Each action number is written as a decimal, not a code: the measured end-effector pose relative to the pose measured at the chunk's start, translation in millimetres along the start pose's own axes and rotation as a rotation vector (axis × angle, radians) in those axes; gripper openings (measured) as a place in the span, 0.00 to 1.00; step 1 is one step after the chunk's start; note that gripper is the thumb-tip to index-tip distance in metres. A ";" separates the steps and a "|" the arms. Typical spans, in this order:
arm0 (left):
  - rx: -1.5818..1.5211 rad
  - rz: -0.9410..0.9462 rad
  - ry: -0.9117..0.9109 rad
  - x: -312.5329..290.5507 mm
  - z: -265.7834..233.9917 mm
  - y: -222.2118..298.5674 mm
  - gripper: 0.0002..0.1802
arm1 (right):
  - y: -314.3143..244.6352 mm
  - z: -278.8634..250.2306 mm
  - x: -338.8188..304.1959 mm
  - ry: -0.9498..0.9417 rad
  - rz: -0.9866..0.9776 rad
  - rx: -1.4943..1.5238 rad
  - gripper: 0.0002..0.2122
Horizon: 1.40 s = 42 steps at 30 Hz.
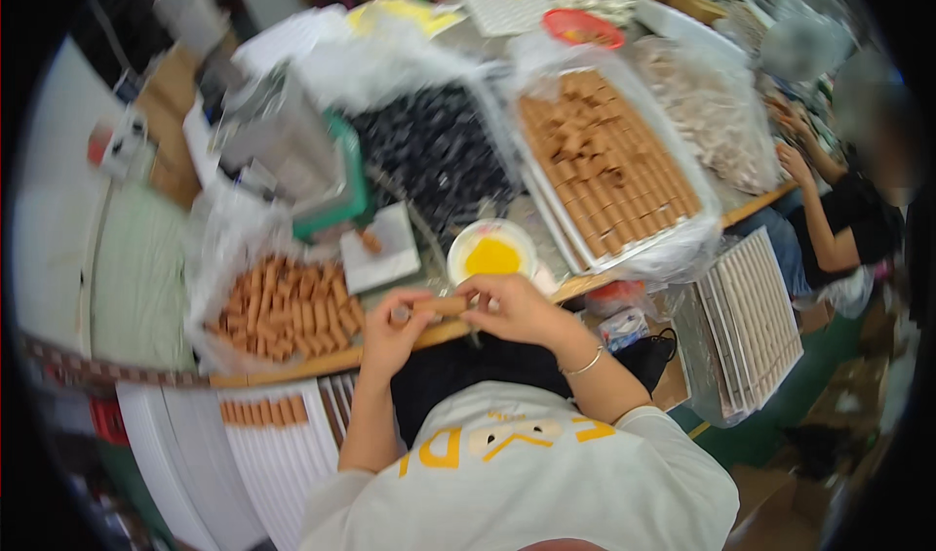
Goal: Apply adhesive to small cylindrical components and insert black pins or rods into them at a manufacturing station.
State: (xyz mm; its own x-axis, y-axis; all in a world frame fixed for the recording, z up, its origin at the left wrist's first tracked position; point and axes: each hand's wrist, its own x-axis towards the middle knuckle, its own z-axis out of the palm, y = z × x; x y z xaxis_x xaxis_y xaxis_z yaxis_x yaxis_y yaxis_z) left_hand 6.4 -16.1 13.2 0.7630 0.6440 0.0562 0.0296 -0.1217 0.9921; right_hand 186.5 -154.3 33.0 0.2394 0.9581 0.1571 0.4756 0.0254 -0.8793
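Note:
A small brown cylinder (441, 305) lies level between my two hands, over the table's front edge. My left hand (390, 332) pinches its left end, and my right hand (509, 307) has its fingers closed on the right end. Just beyond my right hand stands a white bowl (492, 231) with something yellow (492, 256) in it. A pale square block (381, 249) sits beyond my left hand, with a small brown piece (370, 241) on top. To the left is a heap of similar brown cylinders (288, 307) on clear plastic.
A tray of brown cylinders (609, 166) stands right of a heap of dark pieces (429, 151). A green container (346, 185) is at back left. A ridged white tray (273, 453) holds a brown row at lower left. Another person (829, 219) sits at right beside stacked trays (751, 317).

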 end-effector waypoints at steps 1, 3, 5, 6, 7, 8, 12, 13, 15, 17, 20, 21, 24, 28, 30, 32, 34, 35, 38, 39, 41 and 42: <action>-0.007 -0.015 0.023 -3.4 -1.5 0.3 0.12 | -2.7 0.0 0.6 -0.034 -0.084 -0.098 0.13; -0.018 0.012 0.057 -6.0 -4.5 4.5 0.16 | -8.9 10.9 13.0 -0.096 -0.175 -0.180 0.13; -0.100 0.008 0.108 -6.3 -9.2 -0.2 0.17 | -17.2 26.1 29.5 -0.042 -0.191 -0.276 0.12; -0.178 0.031 0.128 -5.2 -11.5 -1.7 0.18 | -18.7 32.2 37.8 -0.065 -0.195 -0.273 0.12; -0.281 -0.008 0.122 -4.6 -13.5 -4.1 0.20 | -20.1 37.7 46.0 -0.058 -0.149 -0.276 0.11; -0.287 -0.005 0.131 0.8 -18.6 -8.7 0.20 | -20.8 41.5 55.7 -0.039 -0.101 -0.284 0.11; 0.301 0.329 0.489 50.8 -46.9 -20.1 0.23 | 0.6 52.0 105.7 0.133 -0.037 -0.343 0.09; 0.433 0.256 0.437 64.4 -53.7 -19.3 0.23 | 8.2 56.4 118.5 0.124 -0.048 -0.345 0.09; 0.622 0.095 0.334 83.7 -65.3 -24.5 0.20 | 21.3 66.1 141.3 0.250 -0.124 -0.542 0.11; 0.485 0.113 0.354 81.7 -74.7 -27.0 0.18 | 22.9 75.4 153.7 0.177 -0.084 -0.524 0.12; 0.335 0.139 0.402 69.1 -90.9 -35.8 0.21 | 30.3 86.9 165.5 0.134 0.000 -0.479 0.15; 0.377 0.154 0.417 59.1 -97.4 -45.3 0.23 | 33.3 93.5 165.8 0.179 -0.027 -0.534 0.16; -0.262 -0.032 0.271 18.5 -88.9 -31.3 0.20 | 29.2 89.7 146.4 0.222 -0.050 -0.601 0.20; -0.653 -0.100 -0.183 -10.7 -72.4 -16.9 0.28 | -4.0 52.1 82.7 0.163 -0.060 -0.174 0.26; -0.684 -0.279 -0.333 -16.8 -56.2 -6.0 0.28 | -19.8 34.5 56.3 -0.034 -0.007 0.061 0.22; -0.664 -0.243 -0.376 -9.4 -34.6 -12.0 0.28 | -19.7 26.8 35.6 -0.240 0.047 0.318 0.18; -0.445 -0.115 -0.324 1.6 -13.1 -4.2 0.26 | -13.9 21.2 24.9 -0.061 -0.082 0.222 0.11; -0.195 -0.002 -0.238 6.2 -0.9 -1.6 0.26 | -8.8 20.1 21.8 0.071 -0.062 0.082 0.09; 0.170 0.153 -0.033 8.7 32.5 -8.0 0.27 | -0.9 26.5 16.4 0.377 -0.017 -0.098 0.12; 0.285 0.235 0.087 7.3 38.6 -8.8 0.28 | 0.3 27.4 16.5 0.368 -0.012 -0.081 0.12; 0.379 0.321 0.152 1.4 42.1 -8.5 0.28 | 2.9 27.8 17.5 0.384 -0.002 -0.287 0.19; 0.461 0.422 0.212 0.8 44.1 -8.9 0.29 | 2.8 25.1 18.3 0.381 0.002 -0.279 0.19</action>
State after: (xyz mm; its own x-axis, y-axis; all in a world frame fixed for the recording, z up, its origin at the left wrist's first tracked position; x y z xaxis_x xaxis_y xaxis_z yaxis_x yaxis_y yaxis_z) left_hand 35.2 -47.8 -0.5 0.6272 0.5993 0.4974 0.0654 -0.6769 0.7331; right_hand 170.9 -129.6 22.1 0.5094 0.7839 0.3549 0.6715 -0.1042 -0.7337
